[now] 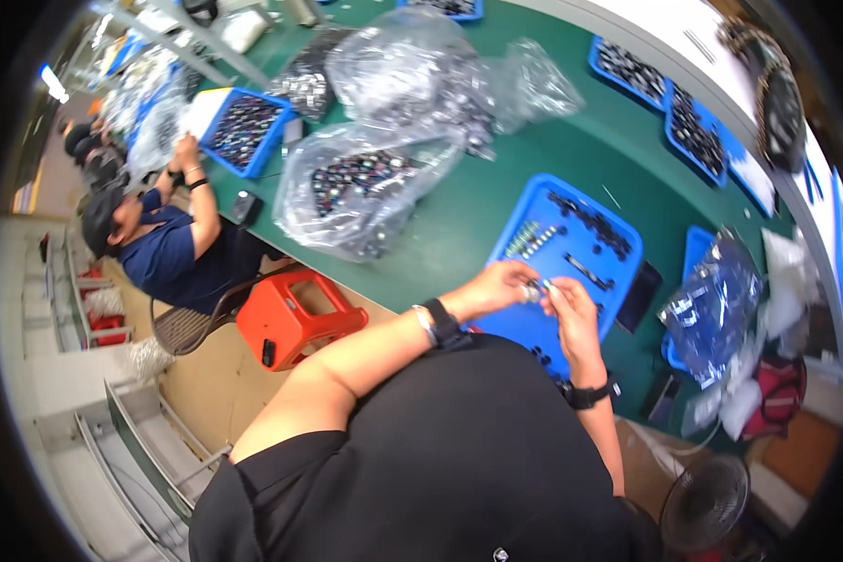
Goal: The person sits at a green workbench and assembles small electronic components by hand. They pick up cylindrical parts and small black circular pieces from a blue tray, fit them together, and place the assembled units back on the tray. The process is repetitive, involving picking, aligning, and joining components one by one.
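Observation:
Over a blue tray [562, 323], my two hands meet with their fingertips almost touching. My left hand [498, 288] pinches a small pale, shiny piece whose kind I cannot make out. Close beside it, my right hand [574, 317] is closed at the fingertips around a tiny light-coloured part, mostly hidden by the fingers. In the tray lie small black parts [609, 239] along the far side and rows of small greenish-yellow pieces [531, 239]. A short dark strip of parts [588, 272] lies beyond my right hand.
Clear plastic bags [407, 70] and an open bag of small dark parts [361, 183] lie on the green table [431, 248]. More filled blue trays [632, 75] stand at the far right. To the left, a person [164, 225] sits near a red stool [300, 314].

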`<state>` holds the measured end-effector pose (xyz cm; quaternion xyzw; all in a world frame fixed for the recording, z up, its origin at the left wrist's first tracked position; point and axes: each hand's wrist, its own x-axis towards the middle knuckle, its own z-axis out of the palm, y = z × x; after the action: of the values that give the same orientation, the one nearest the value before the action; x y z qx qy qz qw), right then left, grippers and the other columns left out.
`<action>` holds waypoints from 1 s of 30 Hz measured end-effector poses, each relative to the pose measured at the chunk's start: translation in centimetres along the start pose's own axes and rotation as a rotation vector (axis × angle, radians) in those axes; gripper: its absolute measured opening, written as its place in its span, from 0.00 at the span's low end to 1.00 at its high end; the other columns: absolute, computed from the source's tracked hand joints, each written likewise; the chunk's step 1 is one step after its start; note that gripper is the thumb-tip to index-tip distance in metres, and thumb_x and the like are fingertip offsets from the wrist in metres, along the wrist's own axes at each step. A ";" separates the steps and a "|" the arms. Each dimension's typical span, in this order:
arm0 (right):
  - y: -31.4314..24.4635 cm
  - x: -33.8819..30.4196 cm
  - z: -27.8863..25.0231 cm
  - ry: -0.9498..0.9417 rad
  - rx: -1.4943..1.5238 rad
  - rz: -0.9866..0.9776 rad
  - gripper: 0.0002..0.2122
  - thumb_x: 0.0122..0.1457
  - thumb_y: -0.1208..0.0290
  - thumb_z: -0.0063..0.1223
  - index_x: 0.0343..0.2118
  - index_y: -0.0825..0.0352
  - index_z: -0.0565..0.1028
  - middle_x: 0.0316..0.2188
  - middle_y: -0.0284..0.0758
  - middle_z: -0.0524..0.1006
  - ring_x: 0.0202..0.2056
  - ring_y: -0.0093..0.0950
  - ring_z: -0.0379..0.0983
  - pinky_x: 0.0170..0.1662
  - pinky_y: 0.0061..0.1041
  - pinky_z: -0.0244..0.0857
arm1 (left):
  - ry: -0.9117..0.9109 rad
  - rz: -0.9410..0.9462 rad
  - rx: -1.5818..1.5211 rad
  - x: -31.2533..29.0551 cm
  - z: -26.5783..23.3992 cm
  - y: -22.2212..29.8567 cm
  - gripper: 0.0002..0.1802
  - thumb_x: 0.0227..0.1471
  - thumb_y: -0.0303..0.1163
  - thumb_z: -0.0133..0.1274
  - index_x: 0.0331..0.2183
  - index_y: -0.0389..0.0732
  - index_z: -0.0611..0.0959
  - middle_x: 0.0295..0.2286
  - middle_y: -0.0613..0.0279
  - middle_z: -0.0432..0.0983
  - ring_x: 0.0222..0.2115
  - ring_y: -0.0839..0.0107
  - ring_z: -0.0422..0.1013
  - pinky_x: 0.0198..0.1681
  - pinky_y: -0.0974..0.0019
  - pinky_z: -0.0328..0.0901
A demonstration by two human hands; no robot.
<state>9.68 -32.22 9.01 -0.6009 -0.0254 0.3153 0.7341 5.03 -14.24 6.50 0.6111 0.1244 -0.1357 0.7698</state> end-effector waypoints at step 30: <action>1.7 0.6 -0.1 0.017 -0.237 0.088 0.06 0.58 0.77 0.50 0.37 0.72 0.72 0.27 0.34 0.75 0.26 0.20 0.72 0.28 0.17 0.66 | 0.035 -0.082 0.122 0.1 0.3 0.2 0.18 0.51 0.25 0.55 0.45 0.31 0.76 0.37 0.56 0.77 0.38 0.71 0.72 0.43 0.68 0.67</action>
<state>9.43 -31.92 7.25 -0.6866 -0.0298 0.3369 0.6435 5.15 -14.53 6.71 0.6536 0.1543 -0.1639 0.7226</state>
